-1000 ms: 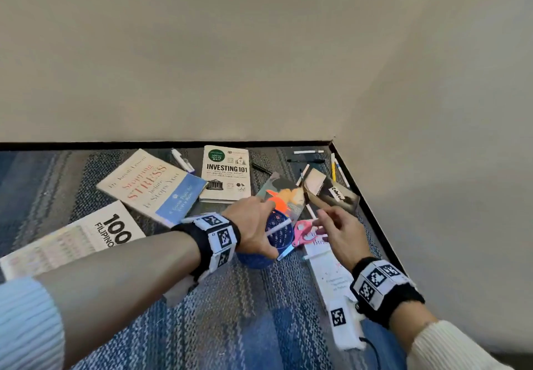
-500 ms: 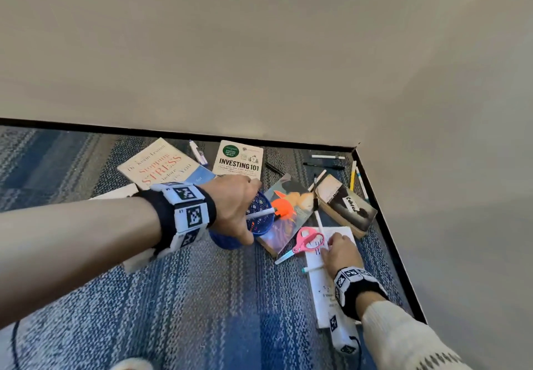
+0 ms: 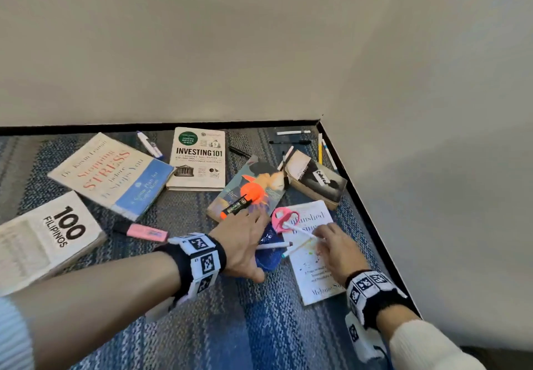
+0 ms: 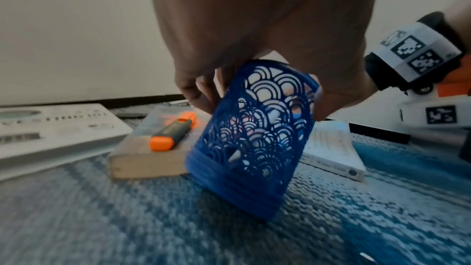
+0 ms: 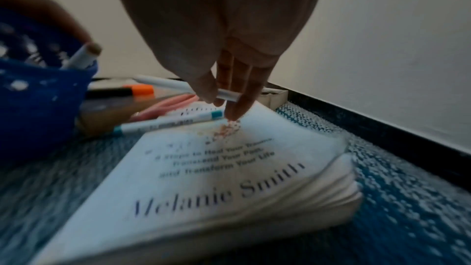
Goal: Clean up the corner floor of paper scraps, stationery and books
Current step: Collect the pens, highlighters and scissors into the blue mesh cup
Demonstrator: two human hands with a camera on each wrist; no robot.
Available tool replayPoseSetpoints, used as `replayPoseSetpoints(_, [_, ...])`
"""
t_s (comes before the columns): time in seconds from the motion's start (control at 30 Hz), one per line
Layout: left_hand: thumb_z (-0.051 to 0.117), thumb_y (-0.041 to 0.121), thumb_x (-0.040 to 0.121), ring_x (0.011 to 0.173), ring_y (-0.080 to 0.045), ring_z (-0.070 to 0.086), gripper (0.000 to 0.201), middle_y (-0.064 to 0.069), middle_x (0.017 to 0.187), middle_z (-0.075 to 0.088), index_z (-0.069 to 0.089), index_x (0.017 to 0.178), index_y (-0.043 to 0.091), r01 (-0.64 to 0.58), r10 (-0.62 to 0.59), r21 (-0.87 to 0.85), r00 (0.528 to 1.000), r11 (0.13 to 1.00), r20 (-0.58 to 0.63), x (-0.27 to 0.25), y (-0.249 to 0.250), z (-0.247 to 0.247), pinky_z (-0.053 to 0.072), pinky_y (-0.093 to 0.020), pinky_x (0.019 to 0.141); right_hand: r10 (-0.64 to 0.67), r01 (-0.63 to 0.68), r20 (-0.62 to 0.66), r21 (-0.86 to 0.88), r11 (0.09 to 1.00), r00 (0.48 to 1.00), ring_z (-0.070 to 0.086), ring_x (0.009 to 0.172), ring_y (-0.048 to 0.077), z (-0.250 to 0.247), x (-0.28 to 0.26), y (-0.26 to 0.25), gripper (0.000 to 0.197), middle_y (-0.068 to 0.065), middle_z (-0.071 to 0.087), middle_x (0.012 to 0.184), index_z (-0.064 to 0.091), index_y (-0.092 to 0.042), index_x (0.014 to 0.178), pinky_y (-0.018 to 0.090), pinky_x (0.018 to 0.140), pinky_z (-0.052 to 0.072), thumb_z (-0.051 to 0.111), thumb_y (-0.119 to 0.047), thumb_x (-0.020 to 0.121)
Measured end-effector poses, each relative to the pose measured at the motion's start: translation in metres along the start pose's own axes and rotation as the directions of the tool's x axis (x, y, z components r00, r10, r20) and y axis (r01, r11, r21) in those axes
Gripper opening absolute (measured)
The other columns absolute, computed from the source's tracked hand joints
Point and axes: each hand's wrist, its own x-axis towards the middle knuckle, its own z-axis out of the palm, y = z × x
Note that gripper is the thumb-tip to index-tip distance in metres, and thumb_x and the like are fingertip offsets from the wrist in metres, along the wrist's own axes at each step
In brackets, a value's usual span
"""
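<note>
down here the floor is a blue and grey woven carpet (image 3: 236,332) running into a corner where two plain pale walls (image 3: 202,38) meet above a black skirting strip (image 3: 354,179). at far left the "100 filipinos" book (image 3: 43,242) lies flat, its lower edge cut off by the left arm; beside it the "stopping stress" book (image 3: 112,175), then a pink highlighter (image 3: 144,231) on the carpet and a white and blue marker (image 3: 150,144) near the skirting. the "investing 101" book (image 3: 199,159) sits next, then an illustrated book (image 3: 251,188) with an orange highlighter (image 3: 235,206) lying on its cover. the left hand (image 3: 245,242) grips a blue cut-out pen holder (image 4: 249,134), fingers and thumb curled round its rim, tilting it on the carpet with a white pen (image 3: 274,245) poking out; in the head view the hand hides most of the holder. pink scissors (image 3: 284,218) rest on the top edge of the white melanie smith book (image 3: 314,271), with a teal-capped pen (image 5: 168,123) lying across that cover. the right hand (image 3: 334,250) pinches a white pen (image 5: 183,87) between thumb and fingertips just over the cover. further right a dark-covered book (image 3: 317,179) lies by the skirting, and several pens (image 3: 294,137) lie in the corner, too small to tell apart. both wrist views are blurred.
</note>
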Motion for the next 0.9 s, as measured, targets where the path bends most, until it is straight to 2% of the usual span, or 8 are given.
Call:
replayPoseSetpoints(0.13, [0.063,0.065,0.047,0.107,-0.025,0.046,0.098,-0.001,0.118,0.054,0.033,0.129,0.021,0.019,-0.028,-0.138,0.998,0.990,-0.062,0.001,-0.002,0.017,0.044,-0.041,0.092,-0.060,0.094,0.147,-0.233,0.968,0.987,0.059,0.097,0.032,0.014,0.001,-0.009,0.041,0.005,0.050,0.116,0.045,-0.023,0.130,0.042,0.074,0.048,0.045,-0.008,0.092])
replayPoseSetpoints(0.27, [0.064,0.064,0.048,0.116,-0.024,0.049,0.104,0.001,0.127,0.052,0.027,0.137,0.026,0.061,-0.088,-0.325,0.994,0.944,-0.067,-0.006,-0.008,0.024,0.045,-0.044,0.094,-0.302,0.306,0.088,-0.476,0.824,0.949,0.053,0.077,0.024,0.020,0.006,-0.023,0.006,0.001,0.057,0.084,0.059,-0.021,0.080,0.038,0.058,0.046,0.053,-0.020,0.080])
replayPoseSetpoints(0.37, [0.069,0.056,0.054,0.107,-0.023,0.055,0.093,0.002,0.119,0.055,0.031,0.132,0.023,0.086,-0.133,-0.407,0.987,0.909,-0.087,-0.017,-0.018,0.021,0.049,-0.038,0.089,-0.376,0.335,0.033,-0.530,0.779,0.926,0.045,0.078,0.023,0.019,0.009,-0.025,0.008,0.003,0.051,0.089,0.061,-0.020,0.067,0.037,0.055,0.045,0.069,-0.019,0.069])
replayPoseSetpoints(0.47, [0.070,0.055,0.054,0.103,-0.022,0.058,0.087,0.004,0.116,0.057,0.034,0.127,0.024,0.120,-0.192,-0.415,0.972,0.902,-0.135,-0.027,-0.026,0.019,0.048,-0.036,0.087,-0.240,0.177,-0.161,-0.329,0.928,0.957,0.052,0.066,0.025,0.010,0.020,-0.027,0.019,0.005,0.049,0.083,0.060,-0.015,0.072,0.032,0.048,0.037,0.078,-0.019,0.073])
replayPoseSetpoints(0.53, [0.071,0.056,0.054,0.101,-0.021,0.058,0.084,0.007,0.113,0.057,0.036,0.123,0.025,0.157,-0.234,-0.405,0.961,0.901,-0.150,-0.031,-0.029,0.017,0.047,-0.035,0.086,-0.119,0.112,-0.331,-0.038,0.993,0.936,0.053,0.067,0.029,0.000,0.026,-0.041,0.016,0.007,0.050,0.085,0.057,-0.010,0.081,0.033,0.052,0.039,0.066,-0.021,0.088])
replayPoseSetpoints(0.63, [0.069,0.062,0.049,0.111,-0.020,0.055,0.095,0.006,0.122,0.054,0.035,0.129,0.025,0.209,-0.280,-0.341,0.944,0.916,-0.173,-0.030,-0.031,0.014,0.044,-0.043,0.095,0.024,0.192,-0.457,0.420,0.887,0.889,0.059,0.074,0.024,-0.017,0.030,-0.078,0.013,0.005,0.058,0.084,0.057,-0.013,0.087,0.039,0.067,0.050,0.057,-0.024,0.094])
replayPoseSetpoints(0.77, [0.069,0.062,0.050,0.116,-0.021,0.050,0.101,0.004,0.130,0.051,0.033,0.135,0.021,0.263,-0.321,-0.303,0.933,0.916,-0.162,-0.028,-0.032,0.014,0.040,-0.050,0.100,0.036,0.180,-0.272,0.725,0.665,0.962,0.068,0.069,0.021,-0.025,0.021,-0.129,0.013,0.007,0.068,0.079,0.063,-0.020,0.088,0.038,0.063,0.058,0.061,-0.032,0.092])
replayPoseSetpoints(0.9, [0.065,0.063,0.048,0.104,-0.020,0.053,0.090,0.007,0.119,0.053,0.036,0.124,0.023,0.277,-0.342,-0.302,0.921,0.912,-0.187,-0.032,-0.034,0.013,0.043,-0.043,0.089,-0.140,0.144,-0.052,0.585,0.798,0.989,0.066,0.068,0.007,-0.022,0.020,-0.143,0.036,-0.007,0.071,0.080,0.069,-0.022,0.087,0.034,0.069,0.055,0.068,-0.055,0.075])
